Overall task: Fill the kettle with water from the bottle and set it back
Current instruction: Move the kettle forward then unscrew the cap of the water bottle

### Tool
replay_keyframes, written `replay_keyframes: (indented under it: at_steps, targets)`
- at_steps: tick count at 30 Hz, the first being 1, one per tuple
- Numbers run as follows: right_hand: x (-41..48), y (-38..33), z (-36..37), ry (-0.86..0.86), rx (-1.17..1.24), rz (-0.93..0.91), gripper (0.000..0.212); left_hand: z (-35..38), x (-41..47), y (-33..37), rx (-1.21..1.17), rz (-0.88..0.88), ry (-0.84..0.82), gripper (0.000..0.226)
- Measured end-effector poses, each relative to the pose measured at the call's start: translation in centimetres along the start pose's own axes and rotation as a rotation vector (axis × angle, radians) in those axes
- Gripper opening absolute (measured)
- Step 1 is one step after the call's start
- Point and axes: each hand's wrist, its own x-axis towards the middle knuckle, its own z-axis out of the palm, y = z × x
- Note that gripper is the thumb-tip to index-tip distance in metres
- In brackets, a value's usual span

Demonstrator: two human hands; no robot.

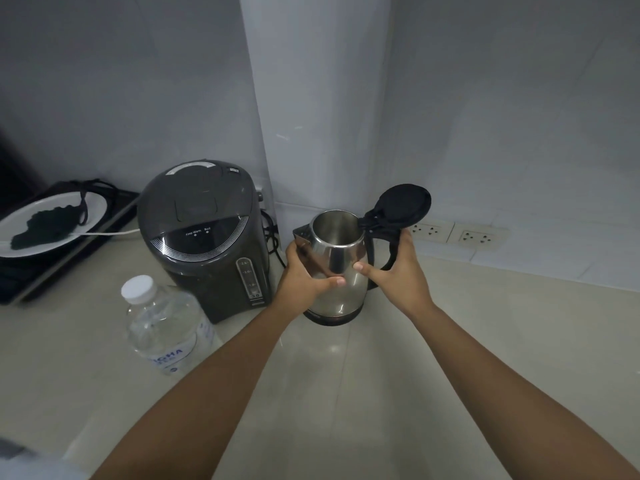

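Both hands are on the kettle here. It's a shiny steel one with a black handle, sitting on the pale countertop right in the corner where the white walls meet. Its black lid is flipped all the way up and back, so you can see straight down into the bare metal inside.

The left hand is wrapped around the spout side of the body, thumb pressed across the front of the steel. The right hand has its fingers curled over the top of the handle, with the thumb reaching in to touch the metal. So both are clamped on the kettle, not loose.

The water bottle is standing upright near the left forearm, well apart from the kettle, and its white cap is on. It's clear plastic, and the blue label reads something like "...GHA", with the rest cut off, so I can't give the full brand.

Between bottle and kettle, just beside the kettle, there's a big dark grey hot water pot. Its panel says "Keep Warm" and "Boil", and the level gauge on the front has markings, with 2.0 and 1.0 about all I can read.

Far left there's a white plate with something dark on it, resting on a black tray. Two wall sockets sit low on the wall right of the kettle.
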Motion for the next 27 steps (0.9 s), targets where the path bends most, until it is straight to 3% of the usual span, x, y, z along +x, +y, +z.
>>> replay_keyframes:
  at_steps: [27]
  targets:
    - [-19.8, -2.0, 2.7, 0.076, 0.031, 0.040, 0.102, -3.7, -15.7, -7.8, -0.035, 0.060, -0.080, 0.127]
